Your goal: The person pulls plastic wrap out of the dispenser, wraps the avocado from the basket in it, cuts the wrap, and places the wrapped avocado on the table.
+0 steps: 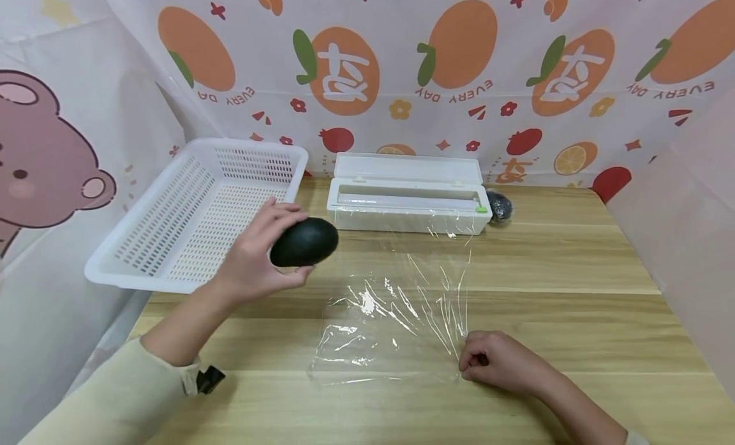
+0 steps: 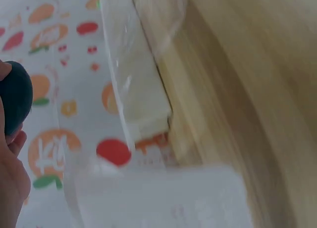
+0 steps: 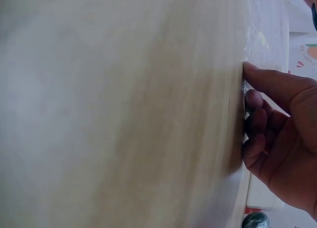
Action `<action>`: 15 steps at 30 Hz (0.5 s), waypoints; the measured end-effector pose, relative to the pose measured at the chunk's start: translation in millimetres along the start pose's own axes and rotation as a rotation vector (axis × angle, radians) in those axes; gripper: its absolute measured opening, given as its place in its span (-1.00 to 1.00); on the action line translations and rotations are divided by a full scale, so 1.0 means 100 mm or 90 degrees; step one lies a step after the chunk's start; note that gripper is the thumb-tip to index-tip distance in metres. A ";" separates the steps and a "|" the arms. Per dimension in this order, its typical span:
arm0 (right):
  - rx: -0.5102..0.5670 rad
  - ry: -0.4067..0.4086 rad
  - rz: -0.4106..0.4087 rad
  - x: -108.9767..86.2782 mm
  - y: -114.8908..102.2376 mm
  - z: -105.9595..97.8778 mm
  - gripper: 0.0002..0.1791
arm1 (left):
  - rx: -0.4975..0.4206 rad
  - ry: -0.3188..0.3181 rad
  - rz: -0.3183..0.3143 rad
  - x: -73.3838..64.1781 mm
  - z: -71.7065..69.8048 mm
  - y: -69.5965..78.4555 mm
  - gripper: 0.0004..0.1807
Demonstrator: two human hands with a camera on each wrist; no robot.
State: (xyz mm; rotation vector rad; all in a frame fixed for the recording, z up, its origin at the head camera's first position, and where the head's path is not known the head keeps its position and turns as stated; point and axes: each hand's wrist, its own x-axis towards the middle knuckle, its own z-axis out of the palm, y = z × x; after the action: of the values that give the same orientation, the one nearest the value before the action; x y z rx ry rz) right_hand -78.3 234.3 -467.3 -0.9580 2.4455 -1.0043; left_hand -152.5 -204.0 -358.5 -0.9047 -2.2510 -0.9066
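Note:
My left hand (image 1: 255, 260) grips a smooth, dark green avocado (image 1: 305, 242), fingers over its top and thumb beneath. It is raised beside the white basket, left of the film. In the left wrist view the avocado (image 2: 16, 96) shows at the left edge. A sheet of clear cling film (image 1: 390, 324) runs from the white dispenser box (image 1: 408, 223) toward me over the wooden table, creased and shiny. At its near right corner my right hand (image 1: 508, 363) pinches the film's edge, low at the tabletop. The right wrist view shows that hand (image 3: 282, 124) with fingers curled.
A white perforated basket (image 1: 138, 282) stands at the left on the table (image 1: 574, 292). The dispenser's lid (image 1: 408, 167) is raised. Behind its right end sits a dark round thing wrapped in film (image 1: 499, 206). A fruit-printed cloth (image 1: 402, 113) hangs at the back.

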 end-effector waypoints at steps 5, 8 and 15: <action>-0.001 0.003 -0.001 -0.01 0.01 0.01 -0.77 | -0.057 -0.022 -0.016 -0.02 0.25 0.14 -0.18; -0.002 0.003 -0.003 -0.01 0.02 0.01 -0.78 | -0.086 -0.028 0.002 -0.05 0.40 0.20 -0.17; 0.006 0.002 -0.005 0.01 0.01 0.01 -0.79 | -0.075 -0.032 0.128 -0.05 0.74 0.33 -0.17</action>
State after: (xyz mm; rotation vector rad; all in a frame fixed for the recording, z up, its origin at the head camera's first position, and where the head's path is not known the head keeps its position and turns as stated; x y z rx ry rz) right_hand -78.5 233.6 -469.1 -0.9635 2.4386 -1.0202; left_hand -142.1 -132.4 -395.7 -1.1948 -2.1195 -0.9412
